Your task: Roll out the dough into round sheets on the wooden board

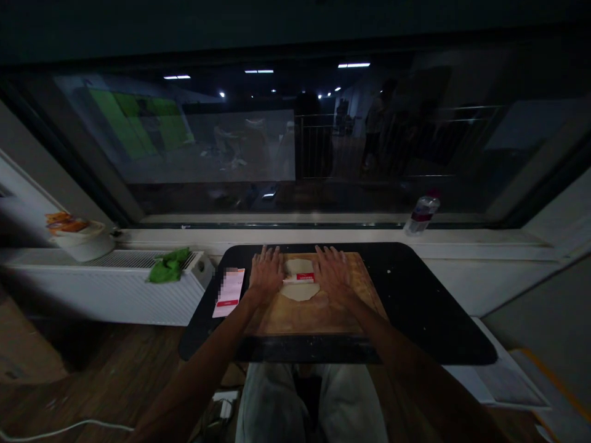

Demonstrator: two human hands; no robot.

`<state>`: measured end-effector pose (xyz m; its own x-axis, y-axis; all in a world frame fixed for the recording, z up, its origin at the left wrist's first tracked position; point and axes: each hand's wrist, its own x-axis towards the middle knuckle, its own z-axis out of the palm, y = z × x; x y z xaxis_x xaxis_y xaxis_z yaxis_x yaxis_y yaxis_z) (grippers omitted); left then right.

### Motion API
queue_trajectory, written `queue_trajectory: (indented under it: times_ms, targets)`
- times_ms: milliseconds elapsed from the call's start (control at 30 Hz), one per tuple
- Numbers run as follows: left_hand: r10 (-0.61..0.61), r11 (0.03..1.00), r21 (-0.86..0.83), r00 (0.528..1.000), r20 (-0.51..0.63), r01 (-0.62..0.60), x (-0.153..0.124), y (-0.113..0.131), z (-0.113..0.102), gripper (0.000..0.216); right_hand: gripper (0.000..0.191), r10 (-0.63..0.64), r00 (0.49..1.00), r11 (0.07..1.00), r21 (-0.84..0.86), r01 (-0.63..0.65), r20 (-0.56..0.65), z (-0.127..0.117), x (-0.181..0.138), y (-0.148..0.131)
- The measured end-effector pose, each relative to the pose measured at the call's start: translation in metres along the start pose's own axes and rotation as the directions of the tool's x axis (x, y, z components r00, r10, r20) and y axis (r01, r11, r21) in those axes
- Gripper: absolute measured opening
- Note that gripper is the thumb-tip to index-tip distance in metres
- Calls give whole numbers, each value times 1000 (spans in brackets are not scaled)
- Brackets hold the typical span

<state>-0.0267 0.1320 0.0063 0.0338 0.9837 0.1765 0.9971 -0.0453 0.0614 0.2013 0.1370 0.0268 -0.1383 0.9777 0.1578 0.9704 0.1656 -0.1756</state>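
On a wooden board (272, 323), a flat, pale sheet of dough (300, 293) is spread out. Across it lies a pale rolling pin with a red label (299, 279), its middle showing between my hands and its ends hidden beneath them. My left hand (266, 269) rests palm down over the pin's left end, fingers stretched forward. Over the right end, my right hand (333, 269) lies flat in the same way, fingers spread. Neither hand has its fingers wrapped round the pin.
The board lies on a black table (425, 307). A phone with a lit screen (229, 292) lies left of it. On the windowsill stands a water bottle (421, 215). A green cloth (169, 266) and a white tub (90, 241) sit on the radiator (152, 298).
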Motion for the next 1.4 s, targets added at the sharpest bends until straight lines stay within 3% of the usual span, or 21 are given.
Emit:
queue_trajectory:
  times_ms: [367,533,700,933,1400]
  targets:
    - [-36,998,-61,992,-123,28,63,-7,-4,65,68,34,995,995,90,-43,92,6,74,1]
    - [-18,999,-44,996,-87,14,71,-11,1,65,69,71,980,992,90,-89,187,7,84,0]
    - [-51,998,-21,999,6,51,59,-13,12,65,74,53,969,997,41,-65,242,17,79,4]
    - [-98,995,-7,989,107,99,30,-6,14,67,73,22,980,1000,-4,-21,197,20,54,7]
    - [-40,999,18,994,102,38,-28,13,-10,57,71,-6,998,1000,23,5,67,0,-15,-3]
